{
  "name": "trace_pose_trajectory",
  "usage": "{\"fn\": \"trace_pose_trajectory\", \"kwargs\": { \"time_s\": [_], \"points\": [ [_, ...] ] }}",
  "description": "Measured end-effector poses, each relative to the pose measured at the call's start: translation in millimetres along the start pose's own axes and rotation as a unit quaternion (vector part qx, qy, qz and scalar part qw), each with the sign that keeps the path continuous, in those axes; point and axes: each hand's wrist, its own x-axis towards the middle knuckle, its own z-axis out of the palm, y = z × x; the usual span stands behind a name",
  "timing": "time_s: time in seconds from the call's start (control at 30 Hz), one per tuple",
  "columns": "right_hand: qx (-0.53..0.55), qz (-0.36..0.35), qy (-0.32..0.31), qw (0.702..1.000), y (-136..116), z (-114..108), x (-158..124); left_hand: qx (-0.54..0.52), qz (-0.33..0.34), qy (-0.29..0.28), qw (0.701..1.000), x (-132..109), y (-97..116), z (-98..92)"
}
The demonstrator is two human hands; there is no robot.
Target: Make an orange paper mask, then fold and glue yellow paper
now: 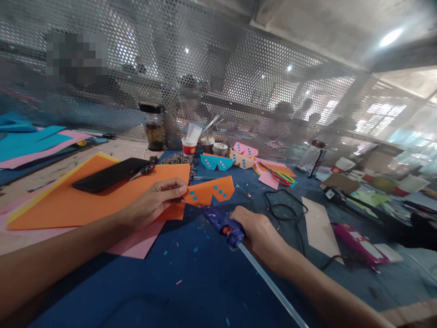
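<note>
My left hand pinches the left end of an orange paper shape dotted with small blue squares, holding it just above the blue table cover. My right hand is wrapped round a blue glue gun. Its nozzle points at the orange shape's lower edge, and a clear glue stick juts out of its back toward me. The gun's black cord loops on the table to the right.
A large orange sheet lies at left with a black phone and scissors on it, over pink paper. Finished blue, orange and pink shapes, cups, a jar and a perforated metal screen stand behind. A pink glue gun lies right.
</note>
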Motion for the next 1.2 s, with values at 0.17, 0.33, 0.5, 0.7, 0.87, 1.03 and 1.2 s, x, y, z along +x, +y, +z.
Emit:
{"fn": "trace_pose_trajectory", "kwargs": {
  "time_s": [0.17, 0.33, 0.5, 0.7, 0.87, 1.03, 1.2],
  "points": [
    [-0.001, 0.003, 0.004, 1.0, -0.9, -0.4, 0.3, 0.004, -0.001, 0.001, 1.0, -0.7, 1.6, 1.3],
    [0.004, -0.001, 0.001, 1.0, -2.7, -0.7, 0.7, 0.008, -0.002, 0.009, 1.0, -2.1, 2.7, 1.5],
    [-0.004, -0.003, 0.007, 1.0, -2.1, -0.1, -0.2, 0.01, -0.005, 0.001, 1.0, -1.2, 1.2, 0.0],
    [-0.001, 0.005, 0.002, 1.0, -5.6, -2.3, 0.7, 0.01, -0.001, 0.001, 1.0, -0.2, 1.1, -0.8],
    [0.014, -0.008, 0.013, 1.0, -5.9, -3.3, 0.1, 0.005, -0.002, 0.014, 1.0, -1.2, 3.5, 1.9],
    [0.047, -0.013, 0.035, 0.998, -10.3, -7.8, 1.1, 0.005, 0.002, 0.017, 1.0, -2.3, 5.0, 3.8],
    [0.057, -0.021, 0.065, 0.996, -7.5, -2.3, 2.3, -0.001, 0.006, 0.036, 0.999, -1.1, 4.8, 4.3]
  ]
}}
